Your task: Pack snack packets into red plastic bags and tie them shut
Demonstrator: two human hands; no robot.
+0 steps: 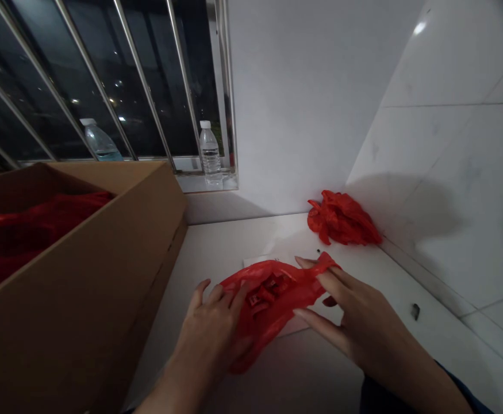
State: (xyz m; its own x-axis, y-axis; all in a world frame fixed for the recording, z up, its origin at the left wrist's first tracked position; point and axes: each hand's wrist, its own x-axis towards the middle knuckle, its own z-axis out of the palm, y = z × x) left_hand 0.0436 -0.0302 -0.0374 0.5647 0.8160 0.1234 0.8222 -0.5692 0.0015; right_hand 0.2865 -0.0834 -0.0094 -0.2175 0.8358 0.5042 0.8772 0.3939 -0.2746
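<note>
left hand (210,339) lies open on red plastic bag (272,305); right hand (358,316) grip pinches its edge above white surface (234,244).

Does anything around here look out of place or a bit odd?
A small dark bit lies alone on the white counter, looking like a stray piece of dirt. A crumpled red plastic bag is also bunched up in the corner, as if dropped there.
</note>
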